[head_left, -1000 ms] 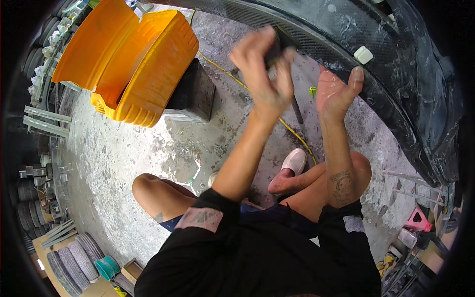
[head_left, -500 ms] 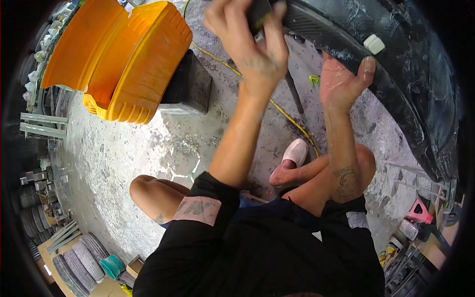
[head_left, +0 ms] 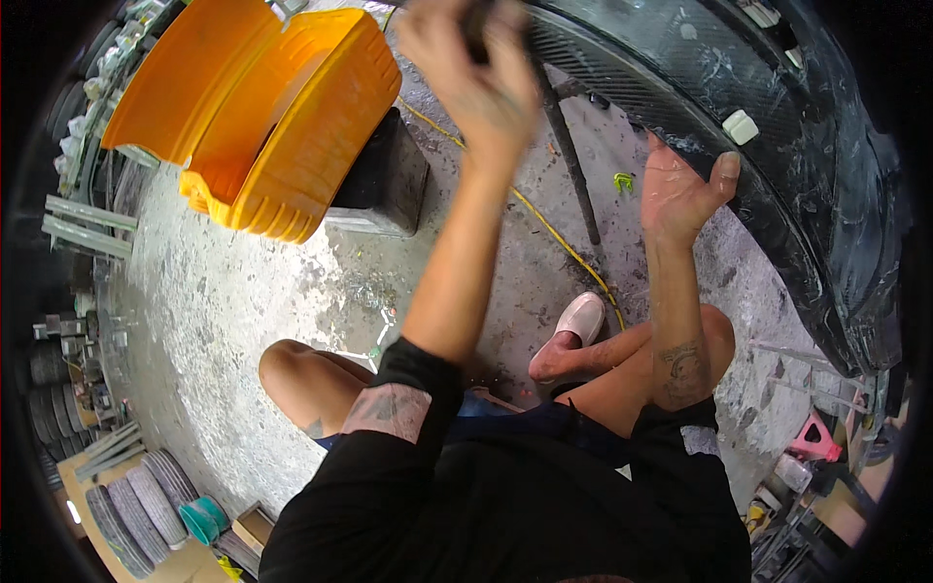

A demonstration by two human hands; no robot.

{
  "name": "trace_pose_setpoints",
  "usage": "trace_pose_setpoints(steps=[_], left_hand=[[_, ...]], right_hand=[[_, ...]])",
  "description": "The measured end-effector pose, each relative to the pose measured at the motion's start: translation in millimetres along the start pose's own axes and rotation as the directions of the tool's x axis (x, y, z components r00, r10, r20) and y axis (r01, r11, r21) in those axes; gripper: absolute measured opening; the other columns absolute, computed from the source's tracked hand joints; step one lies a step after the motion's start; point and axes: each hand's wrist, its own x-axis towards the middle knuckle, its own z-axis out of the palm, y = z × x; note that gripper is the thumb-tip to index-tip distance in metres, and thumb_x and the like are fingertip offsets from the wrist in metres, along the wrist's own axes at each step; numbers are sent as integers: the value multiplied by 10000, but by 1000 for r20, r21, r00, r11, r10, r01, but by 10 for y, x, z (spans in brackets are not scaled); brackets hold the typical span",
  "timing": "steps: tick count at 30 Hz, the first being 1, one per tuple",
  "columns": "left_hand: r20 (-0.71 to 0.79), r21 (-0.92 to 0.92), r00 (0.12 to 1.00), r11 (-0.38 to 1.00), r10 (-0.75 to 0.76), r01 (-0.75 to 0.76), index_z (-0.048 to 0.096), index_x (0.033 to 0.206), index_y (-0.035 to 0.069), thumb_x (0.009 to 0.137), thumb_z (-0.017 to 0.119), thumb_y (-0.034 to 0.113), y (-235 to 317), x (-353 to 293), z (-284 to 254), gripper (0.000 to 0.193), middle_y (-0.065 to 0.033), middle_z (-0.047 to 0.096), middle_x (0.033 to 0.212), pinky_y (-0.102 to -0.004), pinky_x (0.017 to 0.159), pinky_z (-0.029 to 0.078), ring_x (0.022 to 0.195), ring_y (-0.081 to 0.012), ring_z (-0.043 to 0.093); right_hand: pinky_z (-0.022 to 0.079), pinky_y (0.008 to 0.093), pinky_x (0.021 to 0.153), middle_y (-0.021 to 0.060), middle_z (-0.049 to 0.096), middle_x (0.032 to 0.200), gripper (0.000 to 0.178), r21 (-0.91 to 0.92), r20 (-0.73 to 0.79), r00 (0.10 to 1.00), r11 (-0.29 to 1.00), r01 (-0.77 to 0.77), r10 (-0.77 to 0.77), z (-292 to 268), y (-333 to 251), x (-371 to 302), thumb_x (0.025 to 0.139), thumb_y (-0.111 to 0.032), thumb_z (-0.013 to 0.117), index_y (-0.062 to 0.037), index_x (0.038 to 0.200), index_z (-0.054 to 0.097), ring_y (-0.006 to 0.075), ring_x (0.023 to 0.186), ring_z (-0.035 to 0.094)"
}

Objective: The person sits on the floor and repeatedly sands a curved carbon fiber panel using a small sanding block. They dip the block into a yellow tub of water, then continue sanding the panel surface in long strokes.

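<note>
We find the left hand (head_left: 476, 92) closed around a dark block (head_left: 475, 29), fingers on one side and thumb on the other. Both are blurred, and we cannot tell whether the block touches the panel beside it.

The right hand (head_left: 680, 199) is at the near edge of the carbon-weave panel (head_left: 724, 78), thumb spread wide at the rim and fingers hidden underneath; we cannot tell whether it grips or only supports.

We record the panel as a long, curved, glossy black piece across the upper right. Its surface shows a fine woven pattern, a raised ridge following the curve, and pale smears and dusty streaks. A small, rounded white piece (head_left: 741, 127) rests on it near the right thumb.

Below, we note a slim dark rod (head_left: 573, 160), a yellow cord (head_left: 559, 248) and a concrete floor (head_left: 204, 340), rough and blotched. At left, a ribbed orange plastic shell (head_left: 301, 136), hollow and open, sits on a smooth, square-sided black box (head_left: 389, 185). We also see ridged rubber tyres (head_left: 141, 510) at lower left.
</note>
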Motion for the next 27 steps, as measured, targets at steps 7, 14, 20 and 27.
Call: trace_pose_setpoints(steps=[7,14,20,27], left_hand=[[193,3,838,854,-511,520,599,1142,-31,969,719,327,-820,-701,-453,415,-220,588,1059,-456,945,445,1062,-339,557],[634,672,385,724,-671,156,656,1145,41,940,720,262,-1472,-2195,-1704,309,-211,579,1154,-527,954,469,1086,-446,558],[268,42,928,965,-259,257,635,1238,14,951,717,183,-532,-698,-622,343,-198,567,1149,-439,936,494,1070,-375,570],[330,-82,939,993,102,-79,631,1246,42,887,753,125,441,50,-343,388,-145,594,1055,-403,907,440,1081,-339,553]], right_hand=[[347,506,1204,123,493,1542,750,-261,117,945,928,-267,305,-447,-375,-185,954,-482,670,-39,1516,442,286,1395,496],[491,351,1063,100,686,1296,512,-730,638,717,518,446,281,982,-1211,-102,838,-18,829,-16,1315,644,213,1201,644],[351,416,1182,134,530,1486,571,-621,685,642,-184,762,344,1838,-1675,1759,908,-325,753,-67,1397,609,304,1379,484],[236,477,1244,280,299,1635,939,-600,465,617,-287,747,635,1922,-1254,2251,826,-615,762,-121,1558,445,409,1527,255]])
